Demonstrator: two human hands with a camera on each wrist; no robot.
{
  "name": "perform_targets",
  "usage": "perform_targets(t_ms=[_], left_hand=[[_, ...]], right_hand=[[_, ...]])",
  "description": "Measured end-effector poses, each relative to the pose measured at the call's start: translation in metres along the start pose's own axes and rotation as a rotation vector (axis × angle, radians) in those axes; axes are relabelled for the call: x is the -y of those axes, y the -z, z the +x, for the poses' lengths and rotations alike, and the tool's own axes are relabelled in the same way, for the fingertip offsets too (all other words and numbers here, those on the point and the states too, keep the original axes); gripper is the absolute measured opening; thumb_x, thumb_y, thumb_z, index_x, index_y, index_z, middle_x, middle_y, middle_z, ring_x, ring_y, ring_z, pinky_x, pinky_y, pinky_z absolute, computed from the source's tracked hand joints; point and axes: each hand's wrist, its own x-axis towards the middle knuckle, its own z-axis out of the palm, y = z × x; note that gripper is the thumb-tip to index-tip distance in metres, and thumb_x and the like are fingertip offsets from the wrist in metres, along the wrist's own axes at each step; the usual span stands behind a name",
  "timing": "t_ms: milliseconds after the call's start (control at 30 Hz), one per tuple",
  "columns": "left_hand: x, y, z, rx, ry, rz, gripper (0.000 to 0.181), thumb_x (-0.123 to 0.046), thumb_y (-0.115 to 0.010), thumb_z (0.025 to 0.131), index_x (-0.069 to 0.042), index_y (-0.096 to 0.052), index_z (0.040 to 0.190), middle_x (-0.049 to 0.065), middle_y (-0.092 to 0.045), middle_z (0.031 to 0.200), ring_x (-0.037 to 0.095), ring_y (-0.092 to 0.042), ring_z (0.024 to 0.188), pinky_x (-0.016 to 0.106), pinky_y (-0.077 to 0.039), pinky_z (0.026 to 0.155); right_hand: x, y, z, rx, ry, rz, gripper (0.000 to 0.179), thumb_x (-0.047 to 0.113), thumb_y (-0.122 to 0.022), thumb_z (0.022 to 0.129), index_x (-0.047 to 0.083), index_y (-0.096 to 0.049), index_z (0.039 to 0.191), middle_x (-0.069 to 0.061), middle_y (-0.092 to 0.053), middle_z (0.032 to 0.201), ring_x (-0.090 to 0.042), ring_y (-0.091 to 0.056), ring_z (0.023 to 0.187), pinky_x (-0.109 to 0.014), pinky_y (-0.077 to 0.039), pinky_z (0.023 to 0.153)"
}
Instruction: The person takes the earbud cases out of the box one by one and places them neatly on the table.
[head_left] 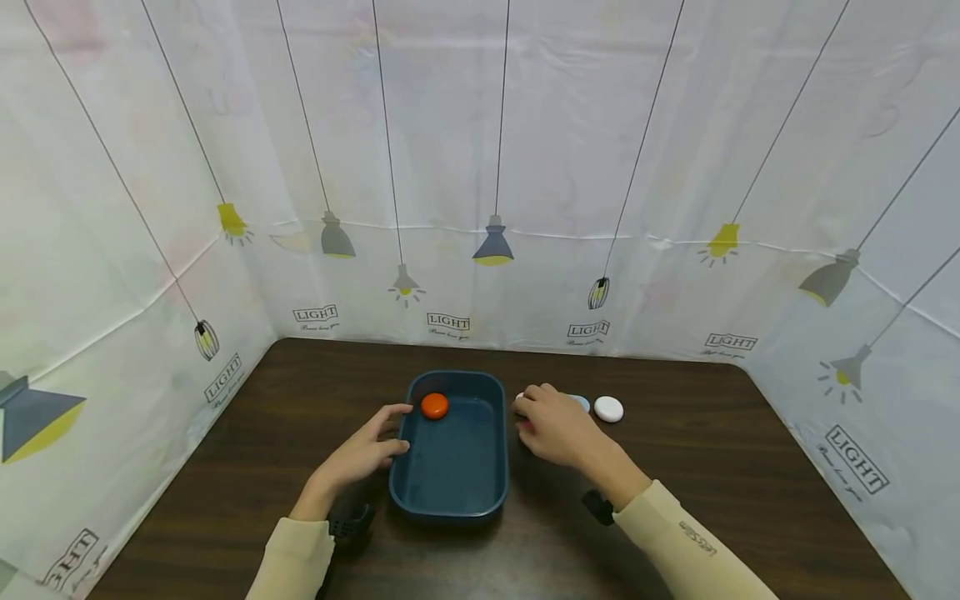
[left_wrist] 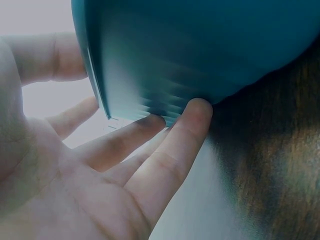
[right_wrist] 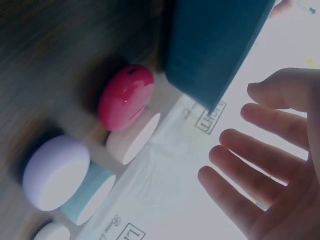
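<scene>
A dark blue bin (head_left: 453,479) stands mid-table with an orange-red rounded case (head_left: 434,406) inside, toward its far left corner. My left hand (head_left: 358,454) touches the bin's left side; in the left wrist view its extended fingertips (left_wrist: 195,112) rest against the outer wall. Just right of the bin, my right hand (head_left: 558,427) hovers over small rounded cases. The right wrist view shows its fingers loosely extended, holding nothing. Nearest the bin lies a glossy pink case (right_wrist: 126,97) with a small slot. Beside it are a pale beige case (right_wrist: 134,137), a lilac one (right_wrist: 56,172) and a blue one (right_wrist: 89,195).
A white case (head_left: 608,409) lies farther right on the dark wood table (head_left: 690,467). White sheeting (head_left: 525,292) printed with lamps surrounds the table at the back and sides. My right hand hides part of the row of cases in the head view.
</scene>
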Motion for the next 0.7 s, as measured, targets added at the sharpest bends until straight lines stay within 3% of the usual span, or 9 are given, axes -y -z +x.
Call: perform_targets(t_ms=[367, 700], left_hand=[[-0.003, 0.001, -0.005, -0.009, -0.002, 0.011, 0.060, -0.013, -0.059, 0.100, -0.014, -0.036, 0.155, 0.024, -0.037, 0.155, 0.040, -0.050, 0.131, 0.057, -0.050, 0.098], [-0.006, 0.001, -0.006, 0.007, -0.010, -0.002, 0.059, -0.013, -0.058, 0.101, -0.014, -0.035, 0.155, 0.025, -0.037, 0.154, 0.040, -0.051, 0.130, 0.058, -0.050, 0.098]], right_hand=[[0.016, 0.008, 0.024, 0.068, -0.040, 0.072, 0.022, 0.022, -0.067, 0.096, 0.016, -0.073, 0.116, -0.001, -0.065, 0.111, -0.019, -0.058, 0.096, -0.034, -0.053, 0.073], [0.025, 0.003, 0.044, 0.098, -0.022, 0.082, 0.023, 0.024, -0.069, 0.096, 0.015, -0.072, 0.117, -0.003, -0.064, 0.117, -0.021, -0.058, 0.100, -0.037, -0.055, 0.077]])
